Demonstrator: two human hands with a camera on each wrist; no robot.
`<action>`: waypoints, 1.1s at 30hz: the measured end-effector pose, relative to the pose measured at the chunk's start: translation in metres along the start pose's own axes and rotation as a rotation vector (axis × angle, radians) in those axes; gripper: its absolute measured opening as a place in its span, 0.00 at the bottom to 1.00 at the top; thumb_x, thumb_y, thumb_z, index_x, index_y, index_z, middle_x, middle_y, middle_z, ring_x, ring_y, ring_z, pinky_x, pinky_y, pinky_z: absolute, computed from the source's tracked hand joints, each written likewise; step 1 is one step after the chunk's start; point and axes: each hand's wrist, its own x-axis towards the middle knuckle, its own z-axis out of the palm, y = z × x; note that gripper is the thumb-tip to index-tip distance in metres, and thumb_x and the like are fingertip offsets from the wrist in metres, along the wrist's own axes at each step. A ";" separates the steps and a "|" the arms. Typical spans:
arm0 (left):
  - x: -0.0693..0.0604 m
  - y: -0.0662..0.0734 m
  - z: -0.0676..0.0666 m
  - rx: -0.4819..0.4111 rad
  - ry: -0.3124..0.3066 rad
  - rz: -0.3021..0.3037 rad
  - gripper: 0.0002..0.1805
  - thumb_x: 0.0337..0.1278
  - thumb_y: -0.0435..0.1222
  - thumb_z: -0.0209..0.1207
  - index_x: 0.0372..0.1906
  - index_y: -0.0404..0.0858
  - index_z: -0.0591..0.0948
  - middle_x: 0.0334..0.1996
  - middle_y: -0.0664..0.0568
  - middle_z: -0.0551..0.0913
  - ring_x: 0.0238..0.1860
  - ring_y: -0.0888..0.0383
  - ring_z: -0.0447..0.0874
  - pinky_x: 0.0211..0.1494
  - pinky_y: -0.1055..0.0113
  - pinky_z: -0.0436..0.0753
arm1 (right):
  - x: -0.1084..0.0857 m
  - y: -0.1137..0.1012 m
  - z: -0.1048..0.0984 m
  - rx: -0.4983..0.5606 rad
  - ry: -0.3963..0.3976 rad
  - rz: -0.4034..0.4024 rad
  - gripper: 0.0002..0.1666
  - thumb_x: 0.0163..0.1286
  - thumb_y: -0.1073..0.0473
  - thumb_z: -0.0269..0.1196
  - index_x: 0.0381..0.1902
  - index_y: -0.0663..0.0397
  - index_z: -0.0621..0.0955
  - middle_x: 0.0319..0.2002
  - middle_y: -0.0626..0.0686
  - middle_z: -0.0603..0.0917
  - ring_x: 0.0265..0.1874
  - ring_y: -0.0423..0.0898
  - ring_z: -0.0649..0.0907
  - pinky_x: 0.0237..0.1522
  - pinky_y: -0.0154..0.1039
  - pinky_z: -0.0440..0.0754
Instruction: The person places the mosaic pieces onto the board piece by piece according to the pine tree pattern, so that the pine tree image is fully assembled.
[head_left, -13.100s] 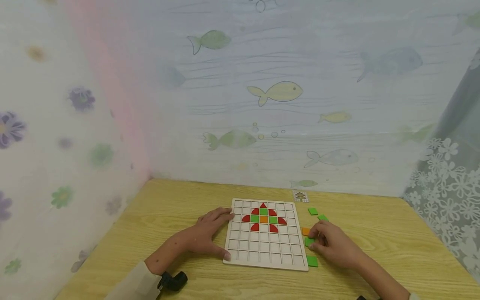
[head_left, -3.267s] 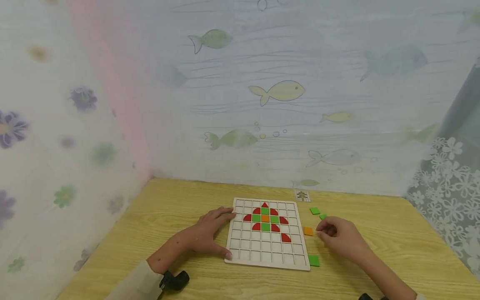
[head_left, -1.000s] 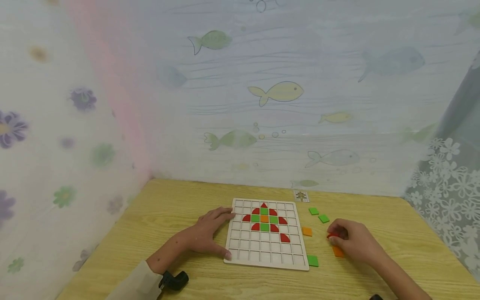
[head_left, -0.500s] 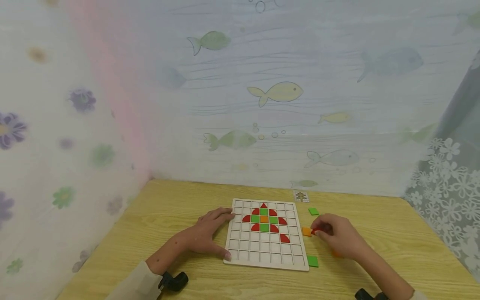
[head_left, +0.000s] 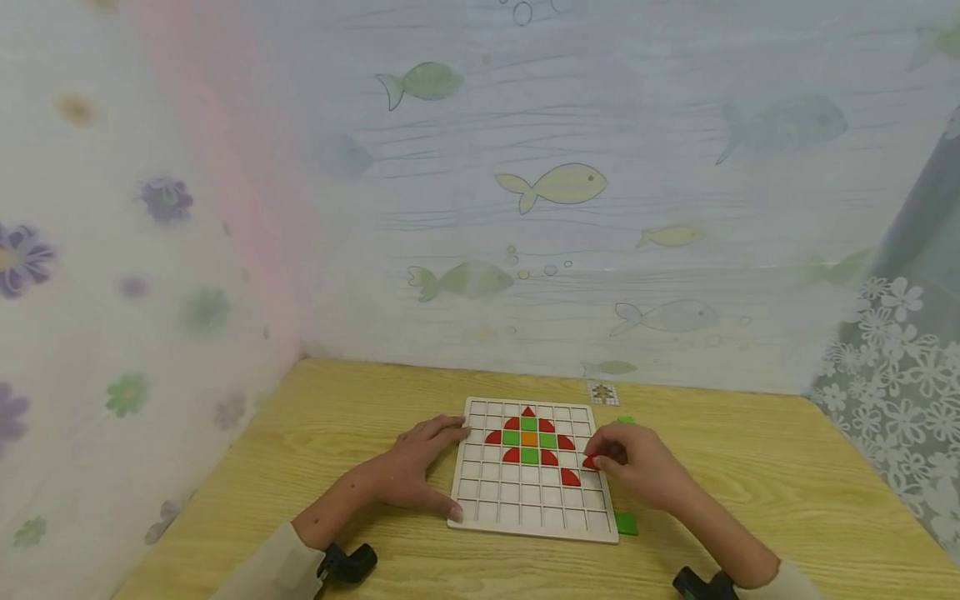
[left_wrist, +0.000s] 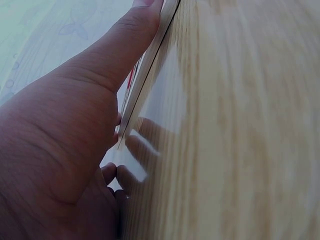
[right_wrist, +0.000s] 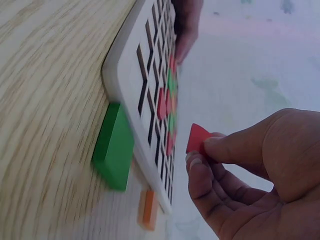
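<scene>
A pale wooden grid board (head_left: 517,507) lies on the table, bearing red, green and orange tiles in a stepped tree-like pattern. My left hand (head_left: 411,473) rests at the board's left side, thumb at the near corner and fingertips at the edge further back. Between thumb and fingers, my right hand (head_left: 639,468) pinches a red quarter-round tile (right_wrist: 197,138), held above the board's right edge. A loose-standing red quarter-round tile (head_left: 570,477) sits on the grid below and right of the pattern. In the right wrist view, the pinched tile is clear of the board.
Right of the board lie a green square tile (head_left: 626,523) and an orange tile (right_wrist: 149,210). Another green tile (head_left: 626,419) is partly hidden behind my right hand. A small pattern card (head_left: 603,393) lies near the back wall. Wrist-worn cameras (head_left: 349,563) sit on both forearms.
A green tile joined the pattern's lowest row, and a red tile appeared below right. My right hand picked up another red tile and carried it left to the board. The left hand stayed put.
</scene>
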 end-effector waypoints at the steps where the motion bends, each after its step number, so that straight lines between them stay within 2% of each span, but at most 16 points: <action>1: 0.000 0.000 0.000 0.000 0.000 0.000 0.64 0.45 0.71 0.74 0.85 0.51 0.60 0.85 0.51 0.52 0.85 0.40 0.48 0.76 0.28 0.56 | 0.002 -0.001 0.002 -0.001 -0.003 -0.007 0.09 0.72 0.71 0.67 0.39 0.52 0.87 0.41 0.50 0.87 0.37 0.41 0.83 0.39 0.35 0.84; 14: 0.000 0.000 0.002 -0.002 0.001 0.016 0.64 0.47 0.69 0.74 0.85 0.48 0.61 0.85 0.48 0.53 0.84 0.38 0.48 0.75 0.27 0.57 | 0.023 -0.019 0.028 0.000 -0.048 -0.069 0.07 0.74 0.69 0.68 0.39 0.52 0.89 0.39 0.51 0.87 0.35 0.39 0.82 0.39 0.35 0.84; 25: -0.001 0.000 0.001 -0.011 0.002 0.010 0.63 0.47 0.69 0.75 0.85 0.48 0.61 0.85 0.48 0.53 0.84 0.38 0.48 0.74 0.26 0.56 | 0.042 -0.035 0.051 0.022 -0.078 -0.123 0.05 0.74 0.68 0.68 0.39 0.53 0.87 0.36 0.44 0.86 0.33 0.38 0.82 0.38 0.35 0.82; 33: 0.000 0.001 0.000 -0.011 0.002 0.015 0.64 0.47 0.70 0.74 0.85 0.49 0.60 0.86 0.50 0.52 0.85 0.39 0.47 0.75 0.27 0.55 | 0.057 -0.049 0.065 0.004 -0.107 -0.118 0.06 0.74 0.68 0.68 0.38 0.52 0.88 0.34 0.44 0.86 0.31 0.38 0.81 0.37 0.35 0.81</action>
